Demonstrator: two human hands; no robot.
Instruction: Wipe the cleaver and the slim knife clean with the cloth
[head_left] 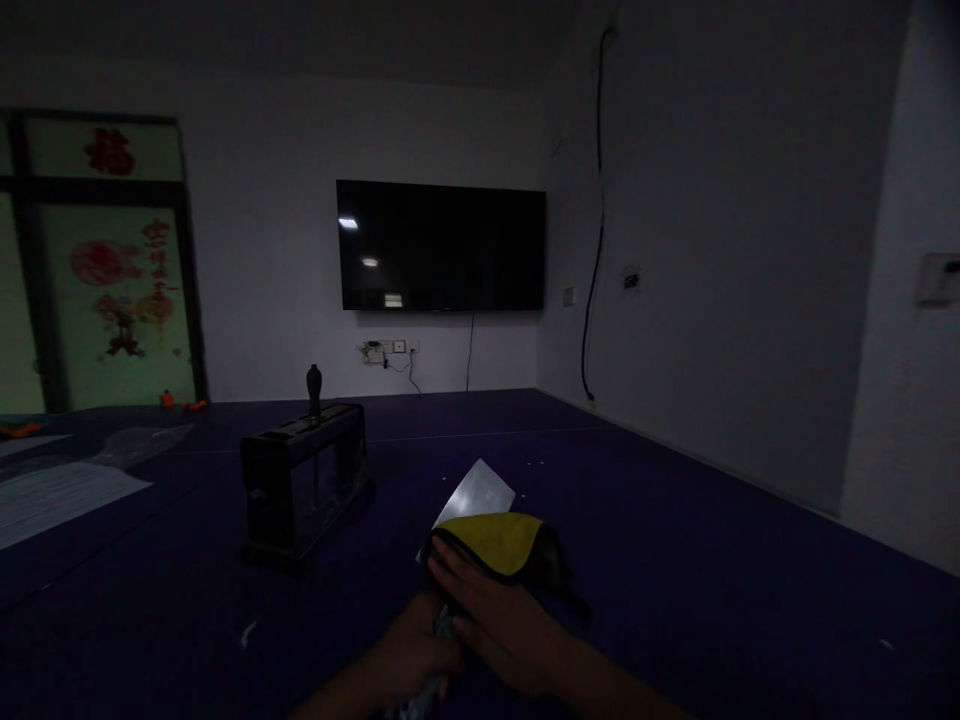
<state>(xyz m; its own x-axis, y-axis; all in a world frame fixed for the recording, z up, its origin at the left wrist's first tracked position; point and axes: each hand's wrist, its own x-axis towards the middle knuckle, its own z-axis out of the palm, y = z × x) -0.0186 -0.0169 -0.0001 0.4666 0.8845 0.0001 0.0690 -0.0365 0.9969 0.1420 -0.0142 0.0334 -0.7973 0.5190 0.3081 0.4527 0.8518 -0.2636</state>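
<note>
Head view shows our two hands low in the middle, close to us; the room is very dark. Our left hand (409,655) is curled around the bottom end of a flat shiny blade (476,492); its fingers are clenched on that end. Our right hand (499,625) lies flat on a yellow and black cloth (499,545), with its fingers spread out and pressing down; the cloth is folded over the blade, and the bare tip of the blade sticks out above it. We cannot tell just what the blade is, since it is too dark.

Under our hands is a dark blue floor (712,590); a few small white bits lie on it. A bit further off on the left stands a black box with glass sides (304,480); a small dark bottle (314,390) stands on top of it. Pale sheets (60,495) lie on the floor at the far left.

Far away is a white wall with a big black TV (442,245) on it; plugs and wires hang under the TV. A door with red paper pictures (116,290) is at the far left; a long black cable (598,220) runs down the right wall.
</note>
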